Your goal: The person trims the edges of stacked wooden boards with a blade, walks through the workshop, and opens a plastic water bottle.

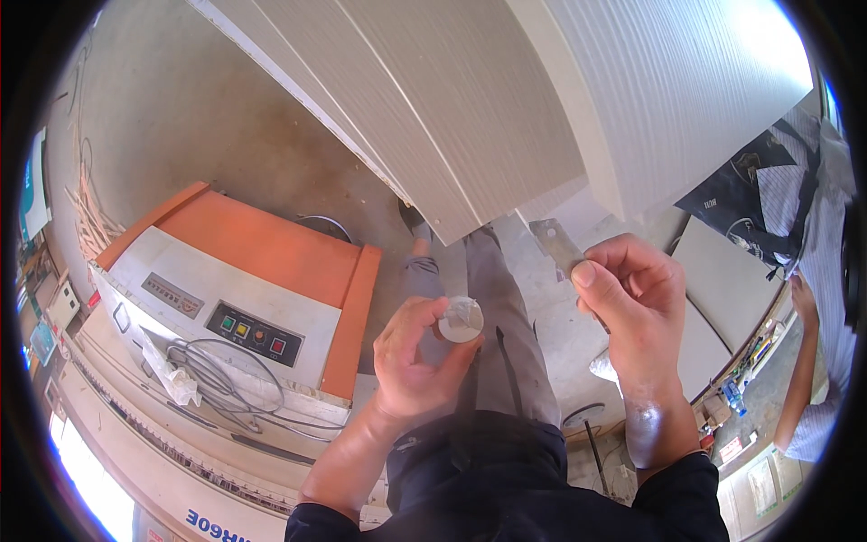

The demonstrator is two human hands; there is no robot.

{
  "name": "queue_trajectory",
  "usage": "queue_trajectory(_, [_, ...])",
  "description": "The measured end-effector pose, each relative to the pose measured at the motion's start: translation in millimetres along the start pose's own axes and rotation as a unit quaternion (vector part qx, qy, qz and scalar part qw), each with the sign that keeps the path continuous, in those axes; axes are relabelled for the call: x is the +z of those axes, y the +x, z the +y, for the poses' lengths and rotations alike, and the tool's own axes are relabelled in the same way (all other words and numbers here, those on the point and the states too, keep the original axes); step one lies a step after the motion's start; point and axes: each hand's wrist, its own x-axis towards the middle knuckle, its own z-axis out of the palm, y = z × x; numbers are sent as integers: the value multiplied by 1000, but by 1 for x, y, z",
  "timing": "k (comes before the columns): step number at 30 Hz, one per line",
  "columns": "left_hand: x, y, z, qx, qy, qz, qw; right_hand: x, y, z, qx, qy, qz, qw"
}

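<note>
My left hand (411,357) pinches a small round piece (461,320), whitish with a shiny, uneven patch on its face; its exact kind does not show. Held between the thumb and fingers of my right hand (637,285) is a flat grey metal strip (554,242) with a hole near its far end. The strip slants up and to the left, apart from the round piece. Just beyond it are pale wood-grain panels (433,99), touched by neither hand.
An orange and white machine (244,262) with coloured buttons and a coiled grey cable (221,384) stands at left. Another white wood-grain panel (668,81) rises at upper right. Black bags (750,194) and a person's arm (802,361) are at the right edge.
</note>
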Motion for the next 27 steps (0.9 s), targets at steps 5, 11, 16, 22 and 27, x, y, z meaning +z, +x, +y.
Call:
queue_trajectory(5, [0, -1, 1, 4, -8, 5, 1000, 0, -3, -1, -1, -1, -2, 1000])
queue_trajectory(11, [0, -1, 2, 8, -8, 4, 1000, -1, -4, -1, 4, 1, 2, 1000])
queue_trajectory(16, [-1, 1, 4, 7, -5, 9, 1000, -5, -10, 4, 30, -5, -30, 999])
queue_trajectory(22, [-2, 8, 10, 10, 17, 14, 1000, -11, -16, 21, -11, 17, -48, 999])
queue_trajectory(27, [1, 13, 12, 29, 34, 15, 999, -17, -17, 25, -34, -74, -113, 990])
